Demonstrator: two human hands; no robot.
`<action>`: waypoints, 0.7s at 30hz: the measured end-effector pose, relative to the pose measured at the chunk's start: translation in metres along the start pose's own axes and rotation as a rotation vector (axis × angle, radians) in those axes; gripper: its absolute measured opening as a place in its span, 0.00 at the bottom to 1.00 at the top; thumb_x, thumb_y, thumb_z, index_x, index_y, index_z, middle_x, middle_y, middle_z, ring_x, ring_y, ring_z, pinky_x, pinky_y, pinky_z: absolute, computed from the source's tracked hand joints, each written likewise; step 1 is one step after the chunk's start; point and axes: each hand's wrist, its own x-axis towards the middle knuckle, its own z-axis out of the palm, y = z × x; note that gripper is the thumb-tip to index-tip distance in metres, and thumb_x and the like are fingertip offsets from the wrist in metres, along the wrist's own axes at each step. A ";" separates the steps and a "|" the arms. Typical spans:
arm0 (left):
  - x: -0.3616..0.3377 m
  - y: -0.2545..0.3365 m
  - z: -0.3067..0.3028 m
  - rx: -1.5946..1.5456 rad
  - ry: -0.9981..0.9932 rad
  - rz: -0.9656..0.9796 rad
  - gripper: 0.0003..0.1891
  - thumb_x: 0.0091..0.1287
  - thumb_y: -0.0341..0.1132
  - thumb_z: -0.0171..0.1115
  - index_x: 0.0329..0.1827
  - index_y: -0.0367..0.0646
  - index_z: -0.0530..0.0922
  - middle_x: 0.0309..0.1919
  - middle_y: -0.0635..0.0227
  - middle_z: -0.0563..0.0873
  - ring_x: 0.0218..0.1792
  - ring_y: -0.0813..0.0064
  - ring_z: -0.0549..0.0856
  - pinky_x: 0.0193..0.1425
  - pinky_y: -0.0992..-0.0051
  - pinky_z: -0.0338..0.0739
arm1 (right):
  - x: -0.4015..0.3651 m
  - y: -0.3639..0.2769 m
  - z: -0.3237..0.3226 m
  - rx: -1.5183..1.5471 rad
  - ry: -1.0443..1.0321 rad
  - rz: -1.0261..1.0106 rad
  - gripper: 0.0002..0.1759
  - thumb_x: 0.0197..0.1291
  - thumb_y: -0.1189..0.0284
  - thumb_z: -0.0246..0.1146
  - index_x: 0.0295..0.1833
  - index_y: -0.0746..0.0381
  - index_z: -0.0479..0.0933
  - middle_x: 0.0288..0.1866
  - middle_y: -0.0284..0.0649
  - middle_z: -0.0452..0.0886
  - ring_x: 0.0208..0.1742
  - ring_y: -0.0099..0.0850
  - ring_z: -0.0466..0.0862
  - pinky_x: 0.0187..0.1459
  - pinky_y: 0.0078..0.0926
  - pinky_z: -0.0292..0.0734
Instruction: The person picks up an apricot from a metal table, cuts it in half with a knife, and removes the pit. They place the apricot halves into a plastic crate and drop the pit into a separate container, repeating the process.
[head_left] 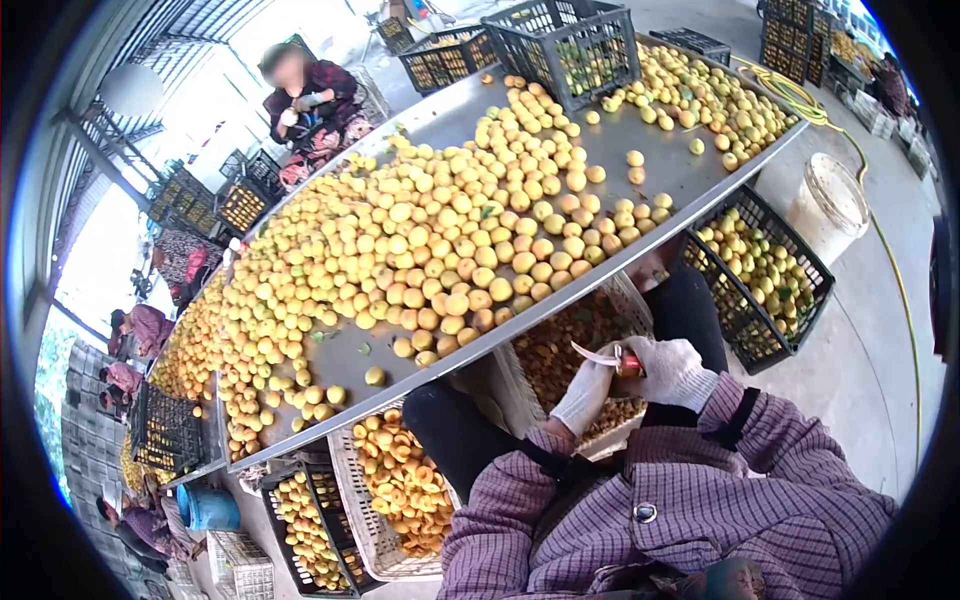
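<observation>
My right hand (665,372), in a white knit glove, is closed round the red handle of a curved knife (594,355). Close beside it, my left hand (588,388), also gloved, has its fingers drawn together near the blade; what it holds, if anything, is hidden. Both hands are above a white crate of dark fruit pieces (565,345) between my knees. In front of them stands a metal table (440,372) heaped with yellow apricots (400,235).
A white crate of halved fruit (405,485) and a black crate (310,530) stand at lower left. Right of my knees are another black crate (760,275) and a white bucket (830,205). A black crate (570,60) sits on the table. A person (315,105) sits across it.
</observation>
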 end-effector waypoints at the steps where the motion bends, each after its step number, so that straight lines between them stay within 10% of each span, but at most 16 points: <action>1: 0.000 0.005 0.000 -0.211 -0.054 -0.068 0.25 0.83 0.45 0.37 0.73 0.37 0.65 0.63 0.50 0.77 0.64 0.59 0.79 0.59 0.65 0.84 | -0.001 -0.001 -0.003 0.011 0.001 -0.015 0.37 0.57 0.41 0.68 0.60 0.58 0.73 0.42 0.49 0.87 0.46 0.47 0.88 0.47 0.43 0.83; 4: -0.004 0.002 0.011 -0.323 -0.084 -0.024 0.29 0.81 0.53 0.43 0.74 0.40 0.63 0.65 0.54 0.76 0.63 0.56 0.80 0.54 0.57 0.86 | -0.004 -0.003 -0.005 0.044 0.001 -0.036 0.38 0.56 0.40 0.68 0.60 0.59 0.73 0.43 0.48 0.88 0.46 0.46 0.89 0.48 0.43 0.83; 6: 0.004 0.036 0.008 -1.037 0.004 -0.622 0.32 0.79 0.59 0.44 0.73 0.42 0.64 0.63 0.55 0.77 0.63 0.55 0.80 0.57 0.53 0.83 | -0.003 -0.003 -0.002 0.011 0.054 -0.116 0.37 0.57 0.41 0.67 0.60 0.59 0.74 0.43 0.47 0.88 0.47 0.46 0.88 0.48 0.43 0.83; 21: 0.007 -0.019 0.032 -1.128 0.410 -0.453 0.27 0.76 0.59 0.53 0.57 0.43 0.79 0.51 0.66 0.83 0.52 0.68 0.82 0.59 0.67 0.78 | 0.016 -0.006 0.037 0.233 0.301 -0.149 0.23 0.61 0.56 0.66 0.56 0.57 0.76 0.37 0.50 0.86 0.39 0.52 0.87 0.41 0.47 0.83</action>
